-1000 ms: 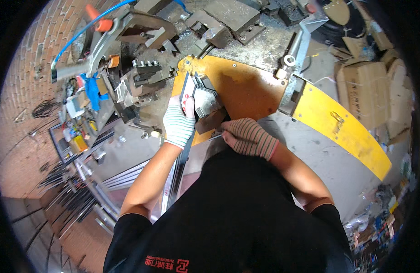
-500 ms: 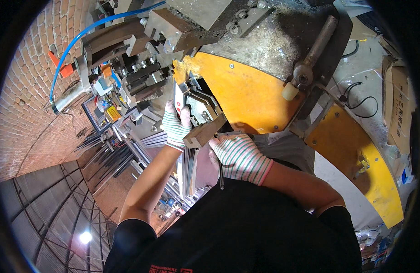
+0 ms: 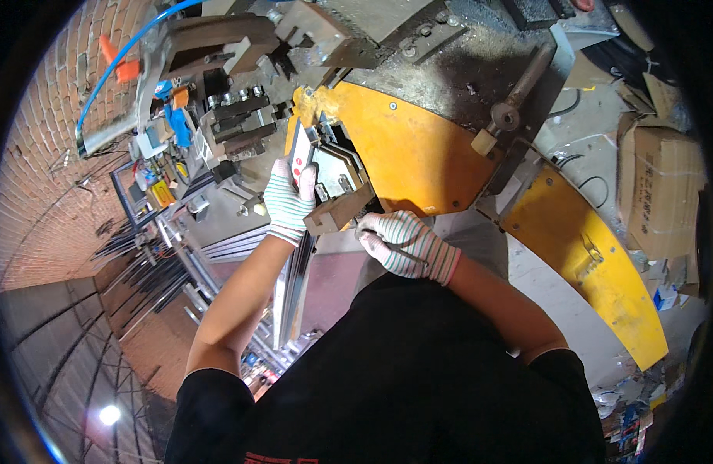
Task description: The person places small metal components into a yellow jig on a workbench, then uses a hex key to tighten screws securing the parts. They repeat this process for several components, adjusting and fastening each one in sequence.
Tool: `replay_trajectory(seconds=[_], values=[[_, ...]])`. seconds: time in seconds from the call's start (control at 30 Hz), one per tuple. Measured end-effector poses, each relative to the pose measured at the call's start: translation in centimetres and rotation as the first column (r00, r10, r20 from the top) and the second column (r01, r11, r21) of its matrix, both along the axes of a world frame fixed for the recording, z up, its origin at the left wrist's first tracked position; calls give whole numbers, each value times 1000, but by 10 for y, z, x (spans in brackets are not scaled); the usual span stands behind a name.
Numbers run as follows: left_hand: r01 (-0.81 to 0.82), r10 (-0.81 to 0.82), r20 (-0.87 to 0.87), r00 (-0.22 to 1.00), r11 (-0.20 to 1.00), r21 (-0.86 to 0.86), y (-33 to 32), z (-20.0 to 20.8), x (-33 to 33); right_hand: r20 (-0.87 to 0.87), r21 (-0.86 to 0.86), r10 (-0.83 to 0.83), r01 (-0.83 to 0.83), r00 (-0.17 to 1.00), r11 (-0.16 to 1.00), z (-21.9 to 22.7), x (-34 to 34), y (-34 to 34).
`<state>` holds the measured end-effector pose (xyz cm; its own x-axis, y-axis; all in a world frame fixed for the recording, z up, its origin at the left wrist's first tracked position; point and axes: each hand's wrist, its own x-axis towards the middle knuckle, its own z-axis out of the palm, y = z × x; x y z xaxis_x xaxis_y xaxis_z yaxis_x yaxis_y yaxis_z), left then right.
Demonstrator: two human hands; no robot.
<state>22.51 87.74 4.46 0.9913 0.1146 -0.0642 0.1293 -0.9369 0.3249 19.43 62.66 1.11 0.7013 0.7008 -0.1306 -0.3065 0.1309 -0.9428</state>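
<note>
My left hand (image 3: 290, 199), in a striped knit glove, is closed round the edge of the machine's white side plate (image 3: 300, 151), which bears red dots. Its thumb lies on the near side, beside a brown steel block (image 3: 339, 211). Just right of that block is my right hand (image 3: 409, 246), gloved alike, with its fingers closed on a thin dark metal rod (image 3: 405, 254). The rod lies slantwise across the fingers; its far end is hidden, so its exact kind cannot be told. Behind the block, an angular metal recess (image 3: 338, 174) opens in the machine.
A yellow cover plate (image 3: 418, 155) spreads to the right of my hands. Beyond it, a thick steel handle (image 3: 527, 81) sticks up. Dark clamping tooling (image 3: 237, 124) stands at the left, under a blue hose (image 3: 128, 50). A cardboard box (image 3: 662, 189) sits far right; long metal profiles (image 3: 291, 290) lie below left.
The rod hung downward below my right hand before; now it lies slantwise across the fingers. My left hand keeps its hold on the plate edge. The whole view has shifted slightly.
</note>
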Motion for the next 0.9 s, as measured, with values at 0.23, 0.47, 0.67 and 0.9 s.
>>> replay_trajectory(seconds=[0.23,0.47,0.67,0.9], values=[[-71,69,-26,997,992,-100,-6,12,1,137,-209,101,-71,985,975,43,23,-59],[-32,27,-45,999,992,-119,-1,16,1,3,-607,542,-429,841,669,124,70,-63],[38,-35,39,999,996,-84,9,5,0,269,-942,871,-75,411,326,119,49,11],[51,-30,128,991,986,-157,11,-1,-1,457,-858,847,-118,270,500,77,53,8]])
